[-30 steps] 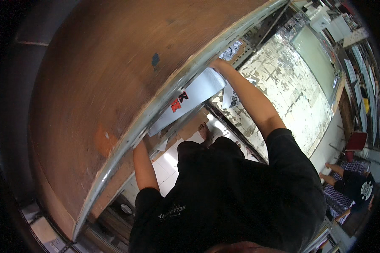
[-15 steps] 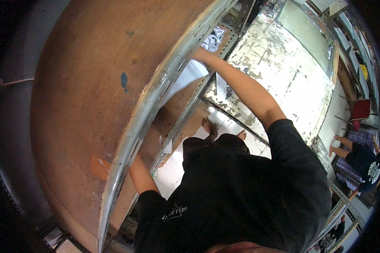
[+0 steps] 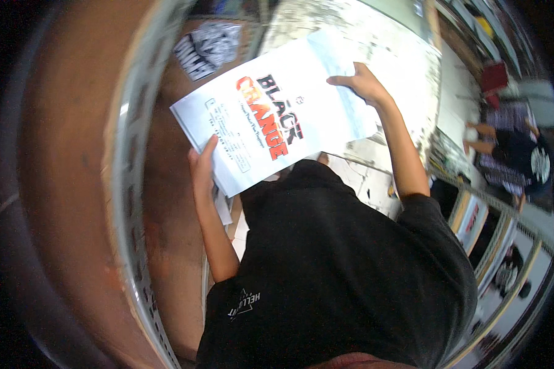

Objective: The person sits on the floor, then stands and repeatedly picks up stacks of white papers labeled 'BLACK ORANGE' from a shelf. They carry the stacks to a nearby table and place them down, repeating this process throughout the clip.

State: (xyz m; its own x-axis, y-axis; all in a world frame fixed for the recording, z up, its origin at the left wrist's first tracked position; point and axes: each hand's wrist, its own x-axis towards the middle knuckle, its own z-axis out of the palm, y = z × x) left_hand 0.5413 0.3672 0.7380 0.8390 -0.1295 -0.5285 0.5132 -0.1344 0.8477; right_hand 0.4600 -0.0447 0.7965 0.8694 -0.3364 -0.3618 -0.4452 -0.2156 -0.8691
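A flat white packet (image 3: 314, 117) with black and orange print is held up in front of me, tilted, its right end higher than its left. Whether it is paper or plastic I cannot tell. My left hand (image 3: 203, 166) grips its lower left edge, thumb on top and the other fingers underneath. At the right end my right hand (image 3: 366, 86) pinches the edge, with the thumb lying across the printed face and the fingers mostly hidden behind.
Close on my left stands a brown wooden shelf (image 3: 68, 160) edged by a slotted metal rail (image 3: 122, 123). A black-and-white graphic (image 3: 208, 49) lies on a lower board. Beyond the packet is a worn, paint-flaked table (image 3: 406, 67). Far right are a red chair (image 3: 493, 80) and another person (image 3: 520, 154).
Both hands have come out from under the shelf board, bringing the white packet into full view toward the right. The camera view has shifted as well.
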